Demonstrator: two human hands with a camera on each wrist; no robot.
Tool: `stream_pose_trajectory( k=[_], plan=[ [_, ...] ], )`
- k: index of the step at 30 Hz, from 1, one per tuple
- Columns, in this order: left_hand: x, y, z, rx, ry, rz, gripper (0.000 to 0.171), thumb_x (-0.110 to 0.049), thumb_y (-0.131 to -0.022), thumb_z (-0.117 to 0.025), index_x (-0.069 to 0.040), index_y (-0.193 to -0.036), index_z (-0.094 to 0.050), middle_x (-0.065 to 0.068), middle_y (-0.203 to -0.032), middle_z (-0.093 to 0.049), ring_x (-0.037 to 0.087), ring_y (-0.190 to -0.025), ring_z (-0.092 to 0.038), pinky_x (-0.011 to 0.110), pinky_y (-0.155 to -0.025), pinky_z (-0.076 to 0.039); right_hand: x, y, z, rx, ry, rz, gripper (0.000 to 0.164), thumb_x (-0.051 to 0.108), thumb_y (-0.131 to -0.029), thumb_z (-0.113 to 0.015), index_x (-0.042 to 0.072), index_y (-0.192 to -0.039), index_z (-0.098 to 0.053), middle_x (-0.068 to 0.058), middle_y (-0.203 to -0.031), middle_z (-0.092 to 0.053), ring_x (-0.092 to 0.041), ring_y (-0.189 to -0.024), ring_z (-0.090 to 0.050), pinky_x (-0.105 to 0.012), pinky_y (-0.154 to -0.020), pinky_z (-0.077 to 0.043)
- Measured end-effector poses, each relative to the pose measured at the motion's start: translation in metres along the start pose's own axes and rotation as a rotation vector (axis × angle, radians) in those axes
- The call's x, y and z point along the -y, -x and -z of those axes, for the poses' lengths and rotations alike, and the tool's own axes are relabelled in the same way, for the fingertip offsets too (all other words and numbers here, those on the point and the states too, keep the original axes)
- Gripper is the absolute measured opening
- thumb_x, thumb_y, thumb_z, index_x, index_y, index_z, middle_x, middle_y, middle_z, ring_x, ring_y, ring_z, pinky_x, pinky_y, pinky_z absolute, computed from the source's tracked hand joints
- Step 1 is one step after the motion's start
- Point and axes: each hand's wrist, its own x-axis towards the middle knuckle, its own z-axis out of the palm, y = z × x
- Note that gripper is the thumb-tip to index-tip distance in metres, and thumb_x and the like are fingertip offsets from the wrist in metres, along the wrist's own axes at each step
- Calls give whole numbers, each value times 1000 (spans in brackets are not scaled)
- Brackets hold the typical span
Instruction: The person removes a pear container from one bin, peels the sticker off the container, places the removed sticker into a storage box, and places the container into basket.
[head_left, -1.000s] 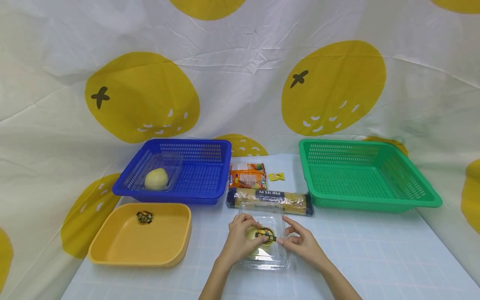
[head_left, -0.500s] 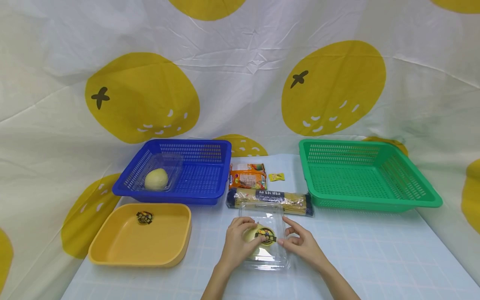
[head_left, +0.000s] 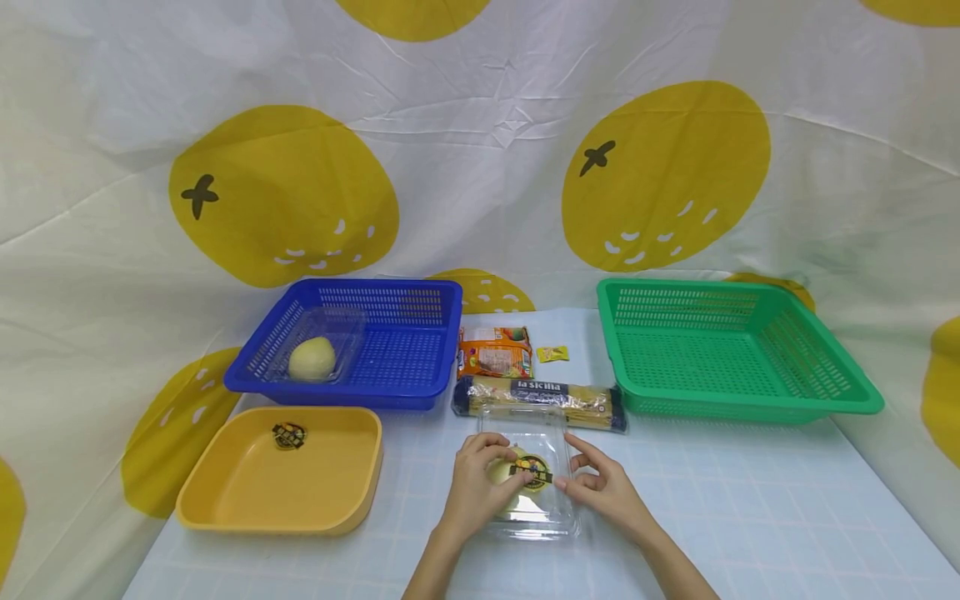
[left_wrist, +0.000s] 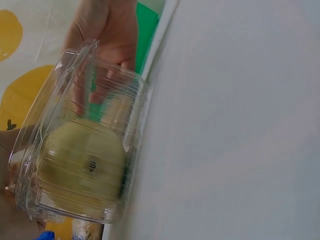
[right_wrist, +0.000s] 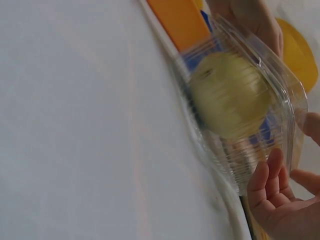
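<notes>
A clear plastic clamshell box [head_left: 543, 517] lies closed at the middle front of the table in the head view. Inside sits a pale yellow-green round fruit [left_wrist: 82, 165], also plain through the box wall in the right wrist view. A dark sticker [head_left: 535, 463] with fruit pictures is on the lid. My left hand [head_left: 480, 479] rests on the lid's left part, its thumb pressing the sticker. At the box's right edge, my right hand [head_left: 603, 487] has its thumb tip near the sticker; its lower fingers [right_wrist: 267, 182] bend loosely beside the box wall.
Behind the box lie a spaghetti pack [head_left: 540, 400], an orange snack bag [head_left: 495, 352] and a small yellow packet [head_left: 553, 354]. A blue basket [head_left: 405, 354] with another boxed fruit and a yellow tray [head_left: 277, 492] with a sticker stand left. A green basket [head_left: 720, 367] stands right.
My left fingers have shifted slightly left and down on the lid, while the thumb stays on the sticker. The right hand and the box have hardly moved.
</notes>
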Motion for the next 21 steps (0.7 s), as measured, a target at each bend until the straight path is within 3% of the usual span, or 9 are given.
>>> stream_pose_trajectory(
  k=[10, 21],
  plan=[
    [1, 1, -4, -31, 55, 32, 23, -16, -62, -85, -7, -76, -70, 1, -94, -65, 18, -94, -53, 41, -87, -34, 3, 2, -2, -11, -12, 27, 68, 5, -83, -68, -4, -142, -34, -16, -97, -51, -4, -57, -52, -18, -57, -47],
    [3, 4, -2, -47, -24, -10, 34, -21, -64, -84, -2, -89, -72, 4, -99, -68, 19, -96, -56, 43, -84, -42, 1, 2, -4, -33, -10, -4, 68, 7, -83, -69, -2, -141, -35, -15, -98, -52, -5, -58, -54, -19, -58, -48]
  ],
)
